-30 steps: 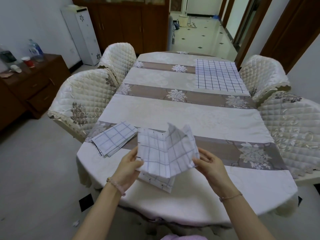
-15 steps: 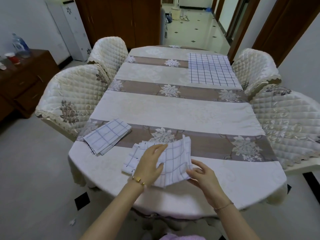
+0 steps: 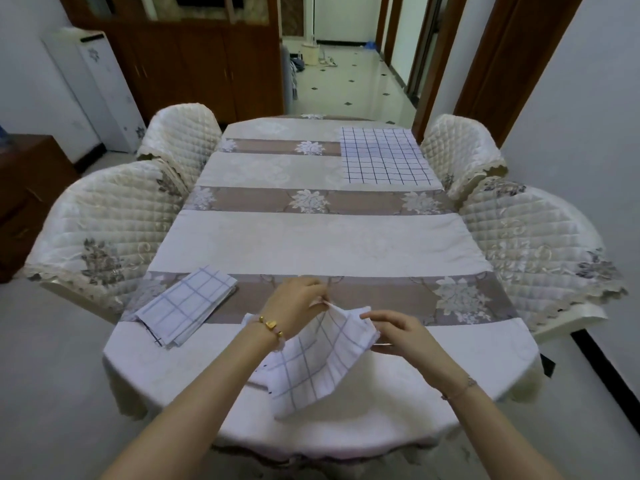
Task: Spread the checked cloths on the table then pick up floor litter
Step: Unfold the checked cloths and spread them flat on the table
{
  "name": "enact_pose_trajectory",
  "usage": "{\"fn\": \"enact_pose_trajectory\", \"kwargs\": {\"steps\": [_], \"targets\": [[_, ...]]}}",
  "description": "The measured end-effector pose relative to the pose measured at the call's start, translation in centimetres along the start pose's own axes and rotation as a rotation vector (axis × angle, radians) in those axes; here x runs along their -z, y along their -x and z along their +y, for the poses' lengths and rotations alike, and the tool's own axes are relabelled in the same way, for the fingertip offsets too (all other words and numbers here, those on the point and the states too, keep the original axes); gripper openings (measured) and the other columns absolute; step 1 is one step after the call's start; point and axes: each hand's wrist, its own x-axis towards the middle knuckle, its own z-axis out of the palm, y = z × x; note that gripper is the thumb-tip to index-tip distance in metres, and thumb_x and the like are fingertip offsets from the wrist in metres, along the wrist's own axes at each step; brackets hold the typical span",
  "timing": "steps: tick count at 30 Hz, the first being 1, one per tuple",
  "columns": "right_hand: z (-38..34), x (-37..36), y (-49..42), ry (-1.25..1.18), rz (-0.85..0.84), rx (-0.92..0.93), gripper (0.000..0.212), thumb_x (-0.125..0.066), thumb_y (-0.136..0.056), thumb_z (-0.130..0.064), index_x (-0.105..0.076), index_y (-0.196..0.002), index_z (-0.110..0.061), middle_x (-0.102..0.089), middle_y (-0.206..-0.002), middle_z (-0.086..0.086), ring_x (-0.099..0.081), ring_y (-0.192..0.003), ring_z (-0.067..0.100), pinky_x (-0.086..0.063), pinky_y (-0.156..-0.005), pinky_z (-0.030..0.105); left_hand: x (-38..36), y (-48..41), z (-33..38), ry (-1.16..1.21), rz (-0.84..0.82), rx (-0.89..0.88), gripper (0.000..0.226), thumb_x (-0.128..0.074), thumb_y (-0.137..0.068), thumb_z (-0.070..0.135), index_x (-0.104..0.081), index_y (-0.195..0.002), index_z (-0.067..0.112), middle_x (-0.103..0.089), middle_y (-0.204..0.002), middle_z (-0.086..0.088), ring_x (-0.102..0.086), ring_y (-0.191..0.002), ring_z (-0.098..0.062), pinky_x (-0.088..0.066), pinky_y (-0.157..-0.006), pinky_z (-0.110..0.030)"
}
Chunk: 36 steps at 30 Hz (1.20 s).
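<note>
Both hands pinched the cloth's (image 3: pixel 313 362) top edge over the table's (image 3: pixel 450 358) near end, left hand (image 3: pixel 298 306) and right hand (image 3: pixel 398 332) fingertips curled tight on the fabric.

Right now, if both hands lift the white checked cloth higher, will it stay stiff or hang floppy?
Probably floppy: the white checked cloth sags and folds between the left hand and the right hand. Likely light too, since fingertip pinches alone seem to carry its raised edge.
</note>
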Motion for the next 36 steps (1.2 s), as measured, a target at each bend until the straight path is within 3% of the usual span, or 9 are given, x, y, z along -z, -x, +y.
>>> {"fn": "enact_pose_trajectory", "kwargs": {"steps": [4,9,12,16,20,24,29,32,36], "targets": [[-1.7,1.2,-1.1,0.165,0.007,0.055,0.02,-0.054,-0.09,-0.009,-0.071,-0.095,-0.02,-0.074,-0.097,0.001,-0.07,-0.087,0.014,-0.056,-0.081,0.035,2.5,0.0,-1.4,0.174,0.065,0.146,0.012,-0.061,-0.088,0.021,-0.067,-0.093,0.012,-0.067,-0.092,0.001,-0.062,-0.09,-0.019,-0.041,-0.071,-0.022],[-3.8,2.1,-2.8,0.577,0.129,0.276,0.012,-0.071,-0.082,-0.025,-0.066,-0.071,-0.026,-0.062,-0.084,0.0,-0.058,-0.08,0.016,-0.047,-0.076,0.034,6.0,0.4,-4.3,0.182,0.068,0.294,0.015,-0.064,-0.085,0.032,-0.067,-0.083,0.018,-0.071,-0.082,0.0,-0.064,-0.083,-0.018,-0.051,-0.071,-0.037],[-5.2,2.5,-3.3,0.544,0.083,0.394,0.017,-0.065,-0.088,-0.021,-0.059,-0.073,-0.028,-0.062,-0.09,-0.001,-0.058,-0.089,0.011,-0.044,-0.08,0.028,8.0,0.7,-5.4,0.287,0.174,0.298,0.015,-0.07,-0.081,0.028,-0.066,-0.07,0.019,-0.066,-0.068,0.003,-0.059,-0.065,-0.008,-0.045,-0.062,-0.024],[-6.2,2.5,-3.8,0.458,0.024,0.393,0.013,-0.061,-0.09,-0.022,-0.062,-0.08,-0.015,-0.059,-0.068,0.003,-0.043,-0.056,0.011,-0.033,-0.054,0.021,9.6,1.3,-6.3,0.571,0.239,0.345,0.012,-0.07,-0.081,0.012,-0.067,-0.071,0.016,-0.067,-0.07,-0.001,-0.056,-0.059,0.004,-0.042,-0.056,-0.01],[-6.4,2.7,-4.4,0.34,0.014,0.38,0.014,-0.063,-0.089,-0.02,-0.064,-0.084,-0.007,-0.055,-0.07,0.013,-0.041,-0.064,0.018,-0.03,-0.063,0.029,9.0,1.7,-6.8,0.771,0.304,0.48,0.01,-0.068,-0.083,0.01,-0.067,-0.073,0.014,-0.063,-0.066,0.004,-0.056,-0.058,0.001,-0.043,-0.052,-0.008],[-6.0,3.1,-4.8,0.228,0.036,0.323,0.009,-0.063,-0.089,-0.015,-0.065,-0.082,-0.01,-0.062,-0.077,0.005,-0.053,-0.068,0.012,-0.039,-0.064,0.02,6.3,2.8,-7.2,1.315,0.116,0.726,0.013,-0.059,-0.089,0.018,-0.071,-0.087,0.013,-0.075,-0.085,-0.007,-0.071,-0.074,-0.021,-0.056,-0.055,-0.026],[-5.0,5.5,-5.4,0.136,0.124,0.252,0.012,-0.06,-0.09,-0.015,-0.064,-0.08,-0.012,-0.064,-0.081,-0.001,-0.059,-0.077,0.011,-0.046,-0.07,0.012,2.3,5.4,-8.1,1.162,-0.272,0.73,0.02,-0.066,-0.084,0.015,-0.07,-0.103,0.015,-0.074,-0.102,-0.004,-0.07,-0.095,-0.02,-0.057,-0.08,-0.034],[-4.5,7.4,-5.7,0.072,0.219,0.225,0.014,-0.06,-0.091,-0.016,-0.065,-0.078,-0.013,-0.065,-0.08,0.002,-0.058,-0.077,0.015,-0.049,-0.066,0.015,0.9,5.9,-7.3,1.19,-0.297,0.712,0.024,-0.068,-0.082,0.014,-0.069,-0.106,0.012,-0.074,-0.105,-0.005,-0.07,-0.097,-0.019,-0.058,-0.079,-0.03],[-3.4,9.3,-6.4,0.137,0.354,0.154,0.016,-0.058,-0.093,-0.02,-0.066,-0.097,-0.006,-0.066,-0.105,0.013,-0.06,-0.096,0.027,-0.046,-0.082,0.036,0.5,6.0,-6.0,1.237,-0.175,0.661,0.024,-0.067,-0.084,0.018,-0.069,-0.104,0.006,-0.074,-0.094,-0.006,-0.07,-0.088,-0.017,-0.056,-0.078,-0.028]]}}
